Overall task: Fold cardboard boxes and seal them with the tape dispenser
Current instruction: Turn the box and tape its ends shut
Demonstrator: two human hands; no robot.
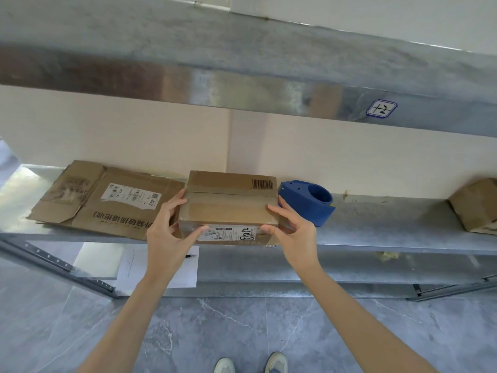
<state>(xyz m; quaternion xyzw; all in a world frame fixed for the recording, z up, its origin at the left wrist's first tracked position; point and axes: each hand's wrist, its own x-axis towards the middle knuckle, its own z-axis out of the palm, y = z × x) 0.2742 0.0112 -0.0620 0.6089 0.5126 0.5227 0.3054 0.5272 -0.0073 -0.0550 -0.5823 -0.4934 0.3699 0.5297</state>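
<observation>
1. the closed cardboard box (228, 203) is at the front edge of the metal shelf (390, 227), about midway along it. tape runs along its top seam and a shipping label faces me.
2. my left hand (166, 232) grips the box's left end, fingers curled against the side and thumb on the front face.
3. my right hand (293, 227) grips the right end the same way, fingertips on the top edge and thumb at the front corner.
4. i cannot tell whether the box rests on the shelf or is lifted just off it.
5. the blue tape dispenser (306, 201) sits just beside the box on its right, partly behind my right hand.
6. a flattened cardboard box (105, 200) lies on the left part of the shelf, touching the closed box.
7. another small box (476, 205) sits near the shelf's right end.
8. a paper sheet (158, 267) and a pen (191, 256) lie on the lower shelf.
</observation>
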